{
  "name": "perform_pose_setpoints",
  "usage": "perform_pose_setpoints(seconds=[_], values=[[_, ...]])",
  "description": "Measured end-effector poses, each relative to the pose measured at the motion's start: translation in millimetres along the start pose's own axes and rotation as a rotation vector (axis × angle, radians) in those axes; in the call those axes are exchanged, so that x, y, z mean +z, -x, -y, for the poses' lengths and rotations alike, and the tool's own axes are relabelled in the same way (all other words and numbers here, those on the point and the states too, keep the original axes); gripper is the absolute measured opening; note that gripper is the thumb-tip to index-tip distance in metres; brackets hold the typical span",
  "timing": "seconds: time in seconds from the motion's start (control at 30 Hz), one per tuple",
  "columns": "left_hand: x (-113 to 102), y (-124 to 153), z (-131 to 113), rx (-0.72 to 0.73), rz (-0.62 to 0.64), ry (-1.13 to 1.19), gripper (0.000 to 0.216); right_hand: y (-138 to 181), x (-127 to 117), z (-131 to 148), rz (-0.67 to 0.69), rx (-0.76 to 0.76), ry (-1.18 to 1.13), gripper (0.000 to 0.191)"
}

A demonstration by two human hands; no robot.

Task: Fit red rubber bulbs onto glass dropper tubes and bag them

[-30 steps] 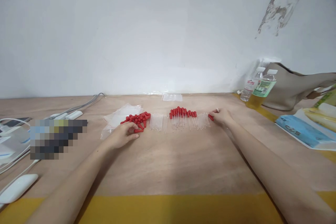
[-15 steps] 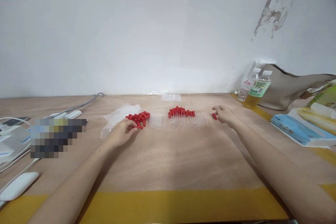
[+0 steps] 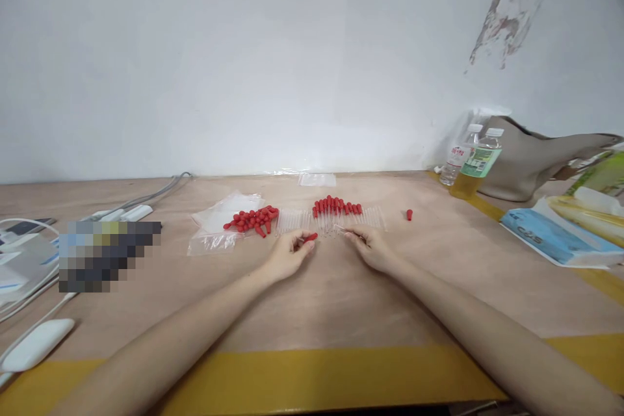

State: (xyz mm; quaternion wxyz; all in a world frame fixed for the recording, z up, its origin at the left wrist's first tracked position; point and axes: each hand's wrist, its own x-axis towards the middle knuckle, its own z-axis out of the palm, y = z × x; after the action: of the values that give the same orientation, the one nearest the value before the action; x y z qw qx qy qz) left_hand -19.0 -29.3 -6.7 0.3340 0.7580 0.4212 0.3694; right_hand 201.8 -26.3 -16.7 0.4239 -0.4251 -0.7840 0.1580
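Observation:
A pile of loose red rubber bulbs (image 3: 252, 219) lies on the brown table (image 3: 312, 299), with a row of clear glass dropper tubes (image 3: 293, 220) to its right. Further right stands a row of tubes with red bulbs fitted (image 3: 337, 210). My left hand (image 3: 287, 253) pinches a red bulb (image 3: 311, 236) just in front of the tubes. Facing it, my right hand (image 3: 368, 245) pinches a thin clear tube (image 3: 347, 231), its tip pointing at the bulb. A single red bulb (image 3: 409, 214) lies alone to the right.
A clear plastic bag (image 3: 220, 221) lies left of the pile. Cables, a white mouse (image 3: 34, 352) and a blurred-out item are on the far left. Two bottles (image 3: 470, 162), a beige bag (image 3: 541, 159) and a blue packet (image 3: 550, 237) stand at the right.
Both hands left the ends of the row and came together at the middle. The left carried a red bulb from the pile; the right left a bulb at the right and holds a tube.

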Motion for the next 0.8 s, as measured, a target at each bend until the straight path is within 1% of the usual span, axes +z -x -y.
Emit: perform_pose_setpoints(seconds=[0.07, 0.17, 0.27, 0.4, 0.5, 0.63, 0.8], values=[[6, 1, 3, 0.003, -0.026, 0.035, 0.026, 5, 3, 10, 0.033, -0.059, 0.011, 0.029], [11, 4, 6, 0.040, -0.025, 0.026, 0.026, 10, 6, 22, 0.069, -0.136, 0.053, 0.029], [11, 6, 7, 0.059, -0.010, -0.004, 0.026, 12, 10, 25, 0.061, -0.170, 0.062, 0.030], [8, 7, 4, 0.080, -0.016, -0.033, 0.026, 12, 12, 22, 0.057, -0.174, 0.086, 0.030], [8, 8, 0, 0.084, 0.000, -0.013, 0.026, 13, 13, 23, 0.065, -0.177, 0.109, 0.030], [7, 9, -3, 0.078, 0.027, 0.013, 0.025, 15, 11, 27, 0.110, -0.194, 0.059, 0.030], [3, 12, -7, 0.078, 0.012, -0.043, 0.025, 15, 8, 28, 0.205, -0.195, 0.048, 0.031]])
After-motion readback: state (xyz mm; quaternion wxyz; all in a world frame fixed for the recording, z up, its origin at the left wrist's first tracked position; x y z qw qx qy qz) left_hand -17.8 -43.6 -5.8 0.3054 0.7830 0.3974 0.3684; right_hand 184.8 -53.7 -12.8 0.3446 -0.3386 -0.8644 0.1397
